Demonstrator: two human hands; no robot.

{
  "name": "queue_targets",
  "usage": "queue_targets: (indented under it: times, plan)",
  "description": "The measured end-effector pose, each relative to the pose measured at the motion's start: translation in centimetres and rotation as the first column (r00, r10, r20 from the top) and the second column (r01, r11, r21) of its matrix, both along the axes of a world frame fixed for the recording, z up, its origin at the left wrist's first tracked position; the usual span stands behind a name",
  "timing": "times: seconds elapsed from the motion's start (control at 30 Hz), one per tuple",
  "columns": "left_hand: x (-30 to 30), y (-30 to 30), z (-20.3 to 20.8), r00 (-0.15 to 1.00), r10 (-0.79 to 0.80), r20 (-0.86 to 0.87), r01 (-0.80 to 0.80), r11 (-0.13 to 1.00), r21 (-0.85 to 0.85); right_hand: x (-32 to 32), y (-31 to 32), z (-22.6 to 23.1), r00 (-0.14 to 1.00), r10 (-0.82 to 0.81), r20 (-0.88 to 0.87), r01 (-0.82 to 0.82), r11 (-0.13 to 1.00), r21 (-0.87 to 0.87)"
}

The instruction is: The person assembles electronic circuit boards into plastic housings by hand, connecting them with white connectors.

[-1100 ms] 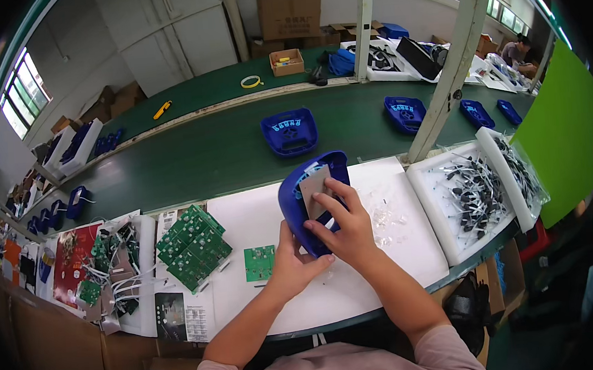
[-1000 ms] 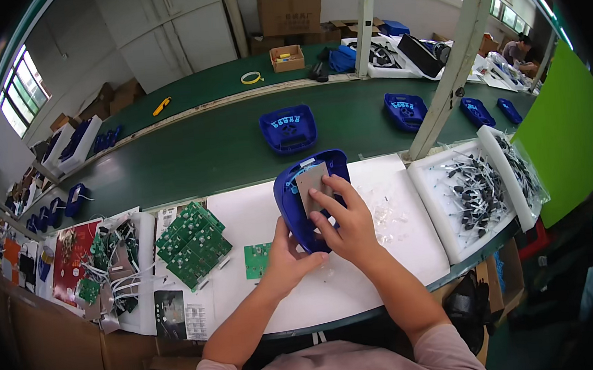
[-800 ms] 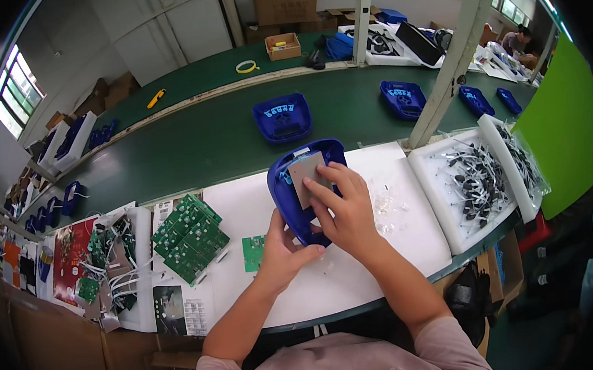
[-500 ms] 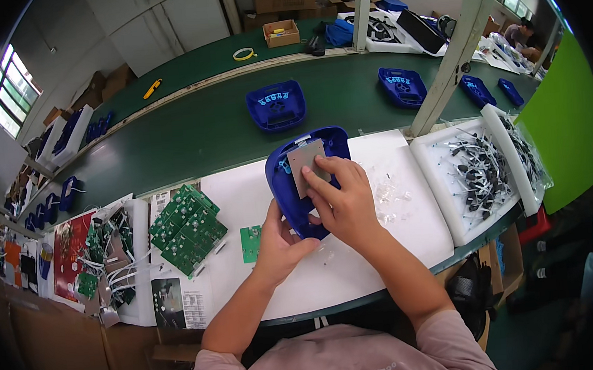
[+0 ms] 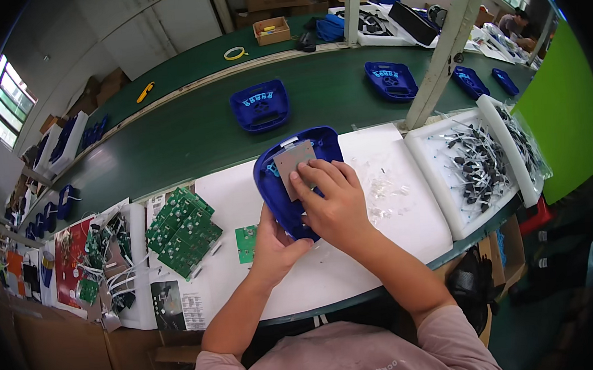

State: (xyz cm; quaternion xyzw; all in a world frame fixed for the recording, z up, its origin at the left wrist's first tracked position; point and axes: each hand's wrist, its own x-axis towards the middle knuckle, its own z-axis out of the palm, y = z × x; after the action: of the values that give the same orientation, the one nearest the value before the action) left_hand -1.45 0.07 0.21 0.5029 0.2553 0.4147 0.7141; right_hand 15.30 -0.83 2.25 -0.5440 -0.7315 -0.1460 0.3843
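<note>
Above the white work surface, my left hand point(image 5: 273, 250) is closed round the lower left edge of a blue plastic housing point(image 5: 266, 181), held tilted with its hollow side up. A flat grey-beige board point(image 5: 293, 159) lies inside, with a white connector point(image 5: 289, 143) at its upper edge. Light-blue parts show beside the board. My right hand point(image 5: 337, 199) is closed over the board, fingertips pressing its face; its thumb reaches into the housing and is partly hidden. Left of my left hand lies a small green circuit board point(image 5: 247, 243).
Stacked green circuit boards point(image 5: 182, 234) lie left, beside a foam tray point(image 5: 139, 265) of boards and wires. At right, a foam tray point(image 5: 441, 195) holds black-and-white cabled parts, near scattered clear pieces point(image 5: 386, 192). Several blue housings point(image 5: 261, 106) sit on the green belt point(image 5: 189, 124) beyond.
The housing and both hands have shifted slightly left in view, as has the whole scene. My right fingers have moved a little on the board and are more curled.
</note>
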Motion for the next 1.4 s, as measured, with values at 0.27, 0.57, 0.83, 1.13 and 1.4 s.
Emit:
queue_targets:
  times: [0.27,0.57,0.83,1.13,1.4]
  plan:
    - [0.2,0.4,0.7,0.998,-0.055,-0.022,0.055,0.998,0.005,0.5,0.4,0.4,0.998,0.031,-0.057,-0.028,0.998,0.054]
    - [4.6,3.9,4.1,0.982,-0.126,-0.141,0.099,0.978,-0.183,3.7,-0.3,1.8,0.995,-0.058,0.078,0.070,0.984,-0.162]
    - [8.8,4.5,3.1,0.978,-0.143,-0.152,0.132,0.988,-0.079,8.8,-0.5,1.7,0.995,-0.086,0.059,0.095,0.977,-0.191]
    - [11.7,7.7,2.8,0.970,-0.103,-0.219,0.037,0.958,-0.286,15.7,-0.7,3.6,0.982,-0.068,-0.178,0.065,0.998,-0.025]
    - [13.4,23.2,-0.7,0.990,-0.010,-0.142,-0.047,0.918,-0.394,29.1,-4.3,1.6,0.897,-0.359,0.259,0.441,0.771,-0.460]
